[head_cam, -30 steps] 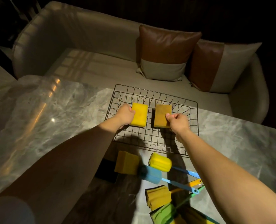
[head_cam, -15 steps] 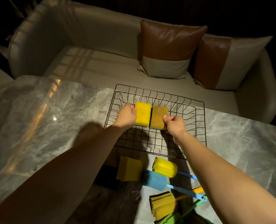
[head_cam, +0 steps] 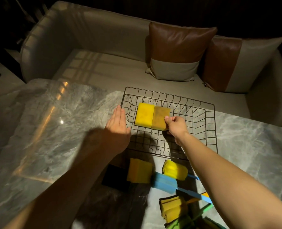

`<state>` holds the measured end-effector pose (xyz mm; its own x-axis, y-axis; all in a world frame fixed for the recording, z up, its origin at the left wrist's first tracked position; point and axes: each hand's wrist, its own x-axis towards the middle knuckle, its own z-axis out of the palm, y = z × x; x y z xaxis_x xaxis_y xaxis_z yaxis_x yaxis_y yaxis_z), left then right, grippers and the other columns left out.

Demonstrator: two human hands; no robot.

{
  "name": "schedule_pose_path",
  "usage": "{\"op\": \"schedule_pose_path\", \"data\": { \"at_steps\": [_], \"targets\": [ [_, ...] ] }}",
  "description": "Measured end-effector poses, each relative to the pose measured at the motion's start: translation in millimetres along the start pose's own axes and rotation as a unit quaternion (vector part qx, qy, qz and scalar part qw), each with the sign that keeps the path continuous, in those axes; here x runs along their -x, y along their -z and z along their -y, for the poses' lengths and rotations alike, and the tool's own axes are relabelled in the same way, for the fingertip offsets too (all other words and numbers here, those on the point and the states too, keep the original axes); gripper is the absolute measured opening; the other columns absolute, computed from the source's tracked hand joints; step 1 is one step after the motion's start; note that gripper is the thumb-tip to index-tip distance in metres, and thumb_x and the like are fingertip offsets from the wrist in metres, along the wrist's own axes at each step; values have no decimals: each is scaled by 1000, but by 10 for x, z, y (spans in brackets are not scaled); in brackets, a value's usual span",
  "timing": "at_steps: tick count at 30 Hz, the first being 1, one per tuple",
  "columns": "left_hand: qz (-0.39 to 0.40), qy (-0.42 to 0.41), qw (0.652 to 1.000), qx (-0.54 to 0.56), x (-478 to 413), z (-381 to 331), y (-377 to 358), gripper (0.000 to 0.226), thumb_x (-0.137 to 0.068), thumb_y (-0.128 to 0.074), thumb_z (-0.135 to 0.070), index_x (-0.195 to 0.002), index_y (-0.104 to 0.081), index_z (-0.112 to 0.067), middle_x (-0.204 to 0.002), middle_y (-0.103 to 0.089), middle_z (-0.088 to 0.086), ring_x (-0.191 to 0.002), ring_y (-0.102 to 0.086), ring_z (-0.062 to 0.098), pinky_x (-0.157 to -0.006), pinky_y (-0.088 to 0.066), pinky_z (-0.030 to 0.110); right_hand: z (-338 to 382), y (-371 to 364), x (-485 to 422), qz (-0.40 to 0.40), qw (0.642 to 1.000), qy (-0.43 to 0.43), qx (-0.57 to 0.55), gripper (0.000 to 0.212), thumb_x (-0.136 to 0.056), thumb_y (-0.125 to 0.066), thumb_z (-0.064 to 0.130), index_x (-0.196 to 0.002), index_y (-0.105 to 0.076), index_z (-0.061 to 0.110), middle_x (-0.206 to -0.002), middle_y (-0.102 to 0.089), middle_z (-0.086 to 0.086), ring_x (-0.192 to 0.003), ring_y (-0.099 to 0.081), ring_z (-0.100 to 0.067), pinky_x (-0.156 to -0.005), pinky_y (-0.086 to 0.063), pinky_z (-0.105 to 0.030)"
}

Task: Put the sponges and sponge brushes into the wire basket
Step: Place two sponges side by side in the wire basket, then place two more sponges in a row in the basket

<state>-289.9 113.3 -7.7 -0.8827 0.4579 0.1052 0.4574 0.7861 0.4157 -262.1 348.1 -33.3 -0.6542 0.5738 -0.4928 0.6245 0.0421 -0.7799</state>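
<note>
A wire basket (head_cam: 199, 103) sits on the marble table. Inside it lie a bright yellow sponge (head_cam: 144, 116) and a brownish sponge (head_cam: 160, 119), side by side and touching. My right hand (head_cam: 175, 125) pinches the near right corner of the brownish sponge. My left hand (head_cam: 118, 123) hovers flat over the basket's left rim, fingers extended, holding nothing. In front of the basket lie a yellow sponge (head_cam: 139, 170), a yellow sponge brush (head_cam: 175, 170), a blue sponge brush (head_cam: 164, 182) and a stack of yellow sponges (head_cam: 171, 209).
A dark sponge (head_cam: 114, 177) lies left of the near yellow sponge. A green-handled brush (head_cam: 201, 214) shows at the bottom edge. Beyond the table stands a beige sofa (head_cam: 103, 68) with two brown and cream cushions (head_cam: 178, 52). Bare marble table (head_cam: 54, 123) spreads to the left.
My left hand has let go of the bright yellow sponge and drawn back left to the basket's rim. The two sponges now lie pressed together in the basket.
</note>
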Motion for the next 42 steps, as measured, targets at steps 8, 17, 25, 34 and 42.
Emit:
{"op": "schedule_pose_path", "data": {
  "at_steps": [8, 17, 25, 34, 42],
  "targets": [
    [9, -14, 999, -34, 24, 185, -166, 75, -80, -68, -15, -145, -39, 10, -153, -36, 29, -146, -35, 36, -116, -38, 45, 108, -253, 16, 9, 1000, -1, -3, 21, -101, -57, 28, -89, -52, 11, -88, -57, -11, -79, -52, -25, -77, -49, -44],
    [56, 31, 997, -42, 34, 172, -61, 80, -97, -39, -45, -159, -6, -6, -168, -1, 13, -155, -2, 22, -126, -3, 34, 88, -77, 191, -15, 998, 39, 56, 28, -100, -56, 35, -89, -59, 9, -82, -58, -7, -75, -54, -21, -65, -44, -34],
    [27, 58, 997, 42, 899, 148, 302, 76, -93, -45, -41, -150, -30, 8, -158, -27, 29, -149, -26, 39, -122, -24, 45, -202, 770, 1422, -29, 967, 196, 157, 19, -98, -59, 36, -97, -62, 17, -82, -62, 6, -70, -56, 3, -63, -41, -12],
    [49, 44, 995, 75, 2386, -292, -16, 56, -93, -50, -38, -129, -54, 6, -128, -60, 28, -117, -58, 42, -102, -48, 48, -1329, 1765, 2793, -27, 913, 220, 343, 16, -96, -62, 28, -97, -65, 13, -90, -63, -4, -86, -59, -24, -76, -47, -38],
    [124, -28, 966, 227, 3209, -1332, -529, 32, -84, -58, -60, -85, -59, -29, -73, -57, -8, -67, -56, 6, -61, -47, 21, -1970, 2144, 3023, 5, 916, 155, 369, 36, -91, -70, 30, -122, -65, 12, -117, -62, -14, -109, -57, -32, -96, -45, -42]
  ]
}}
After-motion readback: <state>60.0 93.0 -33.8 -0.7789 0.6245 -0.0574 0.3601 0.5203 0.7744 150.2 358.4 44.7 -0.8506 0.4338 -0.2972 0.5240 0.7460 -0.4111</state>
